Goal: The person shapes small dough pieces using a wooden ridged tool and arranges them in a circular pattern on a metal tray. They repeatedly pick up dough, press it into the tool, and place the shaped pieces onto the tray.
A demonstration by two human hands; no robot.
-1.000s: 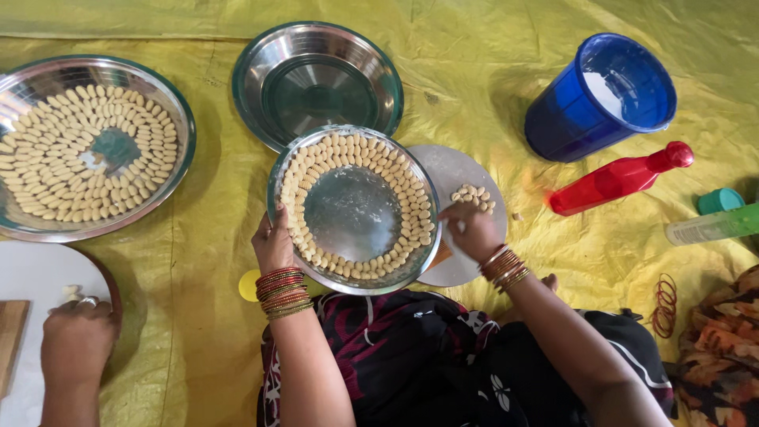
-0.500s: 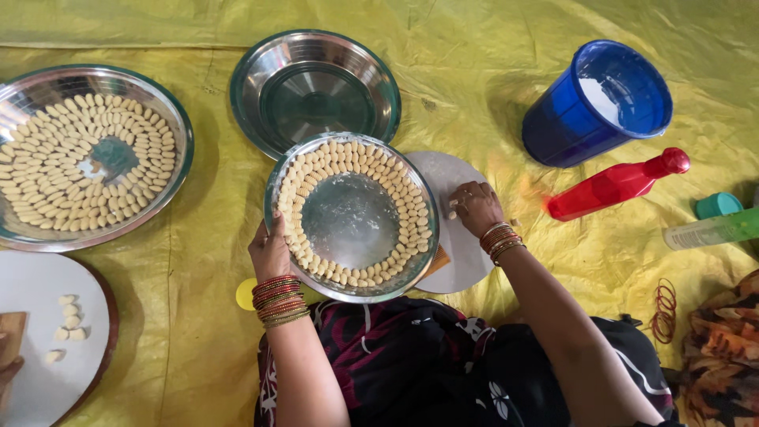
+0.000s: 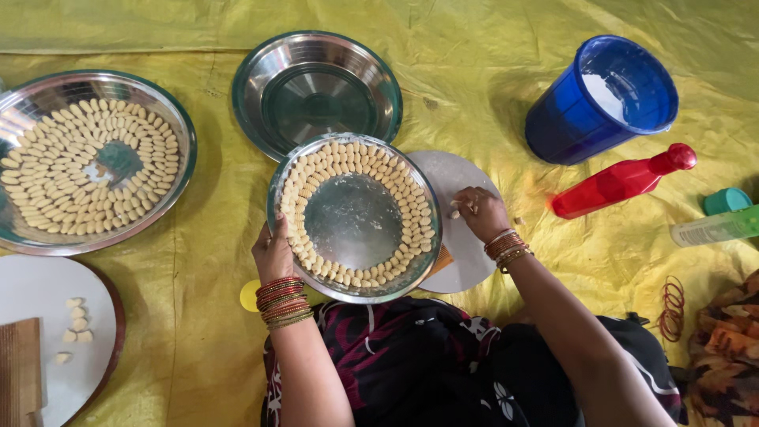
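1. While the steel plate is being steadied at its near-left rim by the left hand, fingers closed on the edge, rings of small dough pieces are being laid around its inside; the centre is bare.
2. A piece is being gathered by the right hand on the white round board just right of the plate; fingertips are curled together, though whether one is pinched cannot be told.
3. Judged step: the next inner ring is being filled.
4. Next move, as judged: a piece carried across and set touching the last one, without the rows being disturbed.
5. A fuller plate and an empty steel bowl are lying on the yellow sheet.
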